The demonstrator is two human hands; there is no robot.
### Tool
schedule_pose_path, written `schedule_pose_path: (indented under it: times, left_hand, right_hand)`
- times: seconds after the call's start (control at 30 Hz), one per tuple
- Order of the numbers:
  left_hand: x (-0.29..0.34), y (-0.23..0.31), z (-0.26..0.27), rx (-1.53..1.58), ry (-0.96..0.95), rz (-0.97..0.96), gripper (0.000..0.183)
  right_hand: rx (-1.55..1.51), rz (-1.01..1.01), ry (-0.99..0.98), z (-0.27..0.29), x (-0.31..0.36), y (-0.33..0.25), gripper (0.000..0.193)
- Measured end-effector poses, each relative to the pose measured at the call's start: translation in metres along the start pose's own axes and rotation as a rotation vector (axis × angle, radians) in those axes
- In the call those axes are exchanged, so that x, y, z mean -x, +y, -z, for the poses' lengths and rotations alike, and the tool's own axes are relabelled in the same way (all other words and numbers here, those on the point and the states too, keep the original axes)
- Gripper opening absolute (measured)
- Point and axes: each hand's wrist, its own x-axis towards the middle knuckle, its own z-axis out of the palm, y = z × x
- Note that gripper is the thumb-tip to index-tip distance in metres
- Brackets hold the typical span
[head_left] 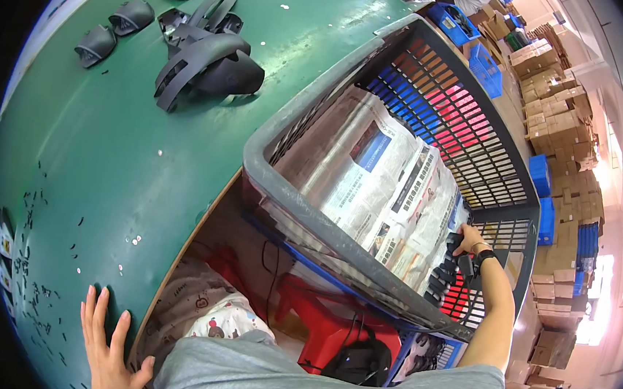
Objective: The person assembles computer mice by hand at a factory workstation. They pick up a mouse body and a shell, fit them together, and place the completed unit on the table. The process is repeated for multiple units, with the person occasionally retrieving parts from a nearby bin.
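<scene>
Basket (pixel 258 148) beside table (pixel 125 187): right hand (pixel 471 240) inside, left hand (pixel 107 354) at table edge

Right side: my right hand reaches into the grey plastic basket and is at a row of small black parts (pixel 446 267). The fingers bend over the upper end of that row. I cannot tell whether they grip a part or only touch one. A dark band (pixel 484 256) sits on the wrist.

Location of parts: the black parts lie inside the basket, lined up along the right-hand edge of a printed newspaper (pixel 392 193). The newspaper spreads across much of the basket's interior. The basket has slotted walls and stands tilted in view against the table's right side.

Left side: my left hand is spread wide with nothing in it, fingers over the green surface near the table's edge. I cannot confirm full palm contact.

Table: a pile of curved black shells (pixel 215 70) lies toward the far side, with three mouse-shaped black pieces (pixel 131 17) to its left and beyond it. Small black scraps (pixel 43 301) are scattered near the left rim.

Surroundings: a red stool (pixel 299 307) stands below the basket. Stacked cardboard boxes (pixel 562 119) and blue crates (pixel 486 71) line the background at right.
</scene>
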Motion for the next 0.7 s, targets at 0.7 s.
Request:
schedule_pose_path:
  times: [0.7]
  left_hand:
    - [0.001,-0.002,0.001,-0.028,-0.016,-0.014,0.065]
  right_hand:
    - [0.392,0.139,-0.101,0.048,0.045,-0.024,0.056]
